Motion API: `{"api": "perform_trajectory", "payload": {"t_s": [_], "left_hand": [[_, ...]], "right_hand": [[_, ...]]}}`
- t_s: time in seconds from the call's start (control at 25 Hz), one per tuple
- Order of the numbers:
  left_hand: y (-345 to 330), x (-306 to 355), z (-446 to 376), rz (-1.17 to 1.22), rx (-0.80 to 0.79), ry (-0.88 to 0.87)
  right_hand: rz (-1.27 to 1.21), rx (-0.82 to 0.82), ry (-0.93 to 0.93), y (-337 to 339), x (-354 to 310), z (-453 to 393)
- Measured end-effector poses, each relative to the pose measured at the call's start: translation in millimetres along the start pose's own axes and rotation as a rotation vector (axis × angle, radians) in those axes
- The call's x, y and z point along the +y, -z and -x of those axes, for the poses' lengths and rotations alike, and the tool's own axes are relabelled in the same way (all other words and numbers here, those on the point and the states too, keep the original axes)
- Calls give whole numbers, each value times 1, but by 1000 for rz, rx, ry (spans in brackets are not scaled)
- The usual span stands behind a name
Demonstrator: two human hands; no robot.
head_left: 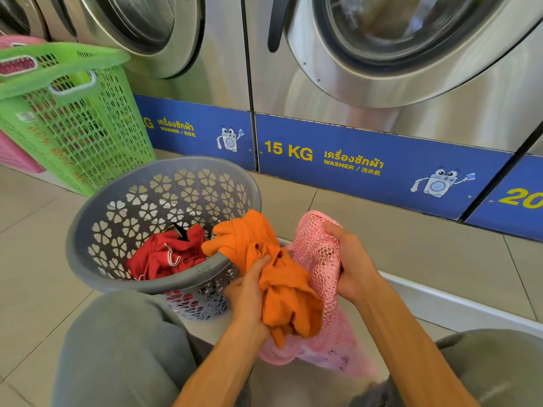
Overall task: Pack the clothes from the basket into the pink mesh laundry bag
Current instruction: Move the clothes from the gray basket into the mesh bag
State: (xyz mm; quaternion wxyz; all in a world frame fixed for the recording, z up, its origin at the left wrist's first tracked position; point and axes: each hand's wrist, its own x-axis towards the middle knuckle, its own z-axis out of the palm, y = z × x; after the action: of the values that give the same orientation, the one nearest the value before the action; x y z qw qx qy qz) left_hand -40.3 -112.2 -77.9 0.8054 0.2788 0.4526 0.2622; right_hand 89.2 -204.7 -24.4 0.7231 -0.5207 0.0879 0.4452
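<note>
A grey round basket with flower-shaped holes stands on the floor between my knees and the washers. Red clothes lie inside it. An orange garment drapes over the basket's near rim and down into the mouth of the pink mesh laundry bag. My left hand grips the orange garment at the bag's opening. My right hand grips the bag's upper edge and holds it up.
A tall green plastic basket stands at the left, with a pink one behind it. Steel washing machines with blue base panels line the back. My grey-clad knees frame the tiled floor.
</note>
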Motion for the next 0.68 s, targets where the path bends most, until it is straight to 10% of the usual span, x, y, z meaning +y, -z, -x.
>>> {"api": "perform_trajectory", "payload": {"t_s": [0.36, 0.52, 0.68], "left_hand": [[-6, 15, 12, 24, -476, 172], [-16, 20, -8, -532, -354, 132], [-15, 2, 8, -972, -568, 208]], "right_hand": [[169, -27, -39, -8, 0, 9], [227, 11, 34, 1, -9, 8], [344, -169, 0, -5, -9, 25]]}}
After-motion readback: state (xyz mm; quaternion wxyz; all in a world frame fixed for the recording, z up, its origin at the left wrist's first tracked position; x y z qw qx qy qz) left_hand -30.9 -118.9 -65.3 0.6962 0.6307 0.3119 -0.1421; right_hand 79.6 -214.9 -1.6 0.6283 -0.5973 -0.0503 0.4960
